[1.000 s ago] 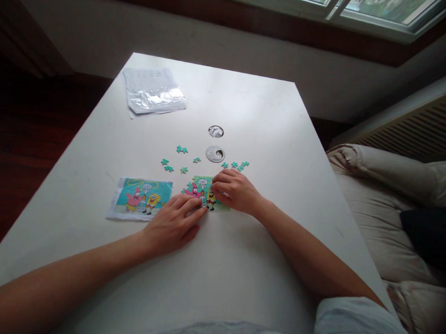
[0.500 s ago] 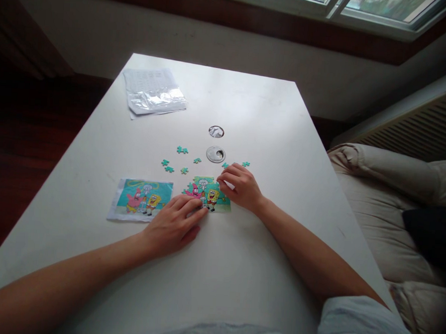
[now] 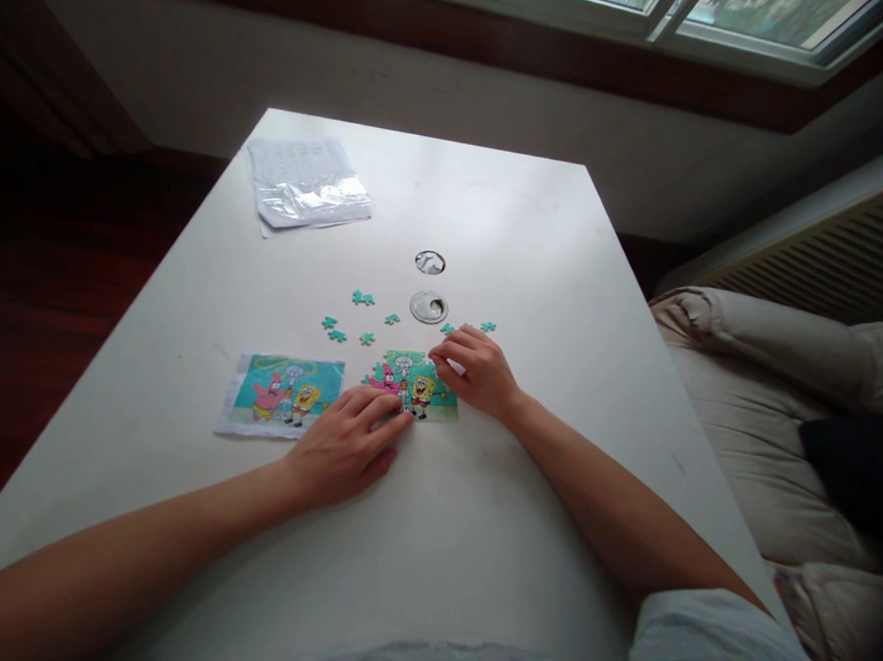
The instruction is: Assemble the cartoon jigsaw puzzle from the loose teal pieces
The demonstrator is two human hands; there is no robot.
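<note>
A partly assembled cartoon jigsaw puzzle [image 3: 416, 379] lies on the white table, its upper edge uneven. My left hand [image 3: 351, 429] rests flat over the puzzle's lower left part, fingers stretched out, covering that corner. At the puzzle's upper right edge is my right hand [image 3: 476, 370], thumb and fingers pinched together. Whatever sits between those fingertips is hidden. Several loose teal jigsaw pieces [image 3: 337, 336] are scattered beyond the puzzle, a few of them just past my right hand. Left of the puzzle lies a picture sheet [image 3: 261, 390] with the same cartoon scene, close to my left hand.
Two round fittings [image 3: 429, 307] are set in the white table [image 3: 474, 549]. Papers in a clear plastic sleeve [image 3: 308, 185] lie at the far left corner. A beige sofa [image 3: 734, 405] stands along the right side, and a window is beyond the far wall.
The view has shifted very slightly. Both hands keep their places on the puzzle, and the loose pieces lie as before.
</note>
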